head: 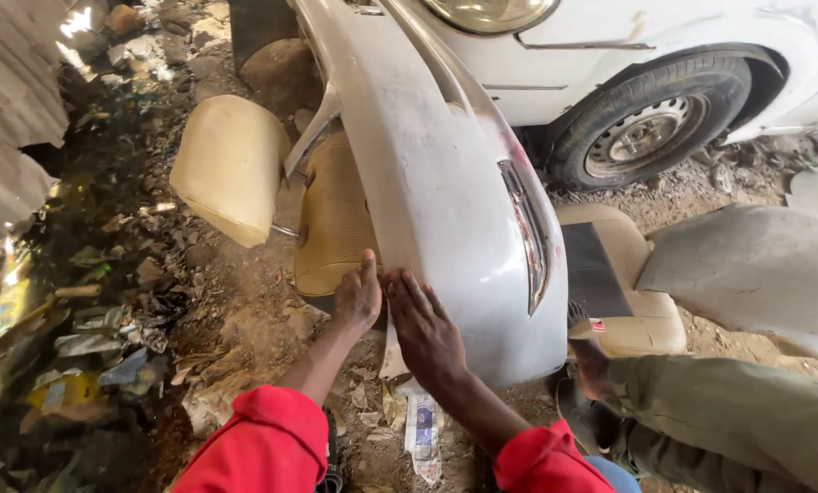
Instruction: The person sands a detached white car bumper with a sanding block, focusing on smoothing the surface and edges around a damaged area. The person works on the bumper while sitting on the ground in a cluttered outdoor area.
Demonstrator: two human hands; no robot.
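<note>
- The detached car bumper (445, 183), dull white and sanded-looking, lies propped across a tan car seat (331, 219) on the dirt ground (244, 319); its near end overhangs the seat's front edge, toward the person.
- Left hand (359, 297): fingers together, pressed flat at the bumper's lower near edge; it grips nothing.
- Right hand (424, 329): fingers slightly spread, palm flat on the bumper skin beside the left; likewise not clamped.
- Handling judgement: a long, thin moulded shell, probably light for its size, but floppy and awkward. The dusty surface should not be slippery. Best taken by the rolled lower edge or at both ends, not by the grille slot (523, 233), whose bars look fragile.
- A flat printed wrapper (422, 434), white with blue, lies on the ground below the bumper's near end.
- A second person's foot (587, 351) and olive trouser leg (728, 420) rest at the seat's right edge.
- A white car (664, 46) stands behind.
</note>
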